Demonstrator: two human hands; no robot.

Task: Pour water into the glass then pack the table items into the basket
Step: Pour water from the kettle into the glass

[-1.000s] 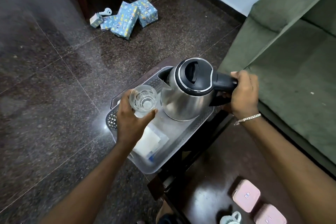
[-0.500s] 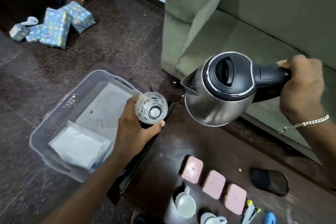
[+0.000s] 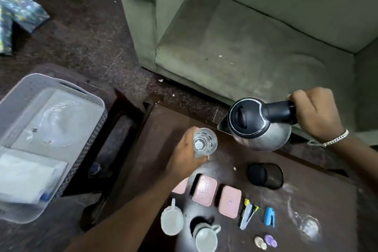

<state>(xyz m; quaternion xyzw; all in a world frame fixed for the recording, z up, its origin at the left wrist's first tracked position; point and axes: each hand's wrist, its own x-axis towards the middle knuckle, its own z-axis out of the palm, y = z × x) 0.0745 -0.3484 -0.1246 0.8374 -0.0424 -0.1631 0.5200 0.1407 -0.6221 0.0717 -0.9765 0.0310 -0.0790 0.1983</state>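
My left hand grips a clear glass over the far left part of the dark table. My right hand holds the black handle of a steel kettle, lid closed, spout pointing left toward the glass and a short gap away. No water stream shows. A grey plastic basket sits on a lower stand at the left, with a white packet inside. On the table lie three pink boxes, two white cups, a black mesh holder, a stapler and small clips.
A green sofa stands right behind the table. Blue wrapped parcels lie on the dark floor at the far left. A second clear glass lies near the table's right side.
Both hands carried the kettle and the glass rightward from above the basket to above the table. The view swung right, and the kettle now sits lower and closer to the glass.
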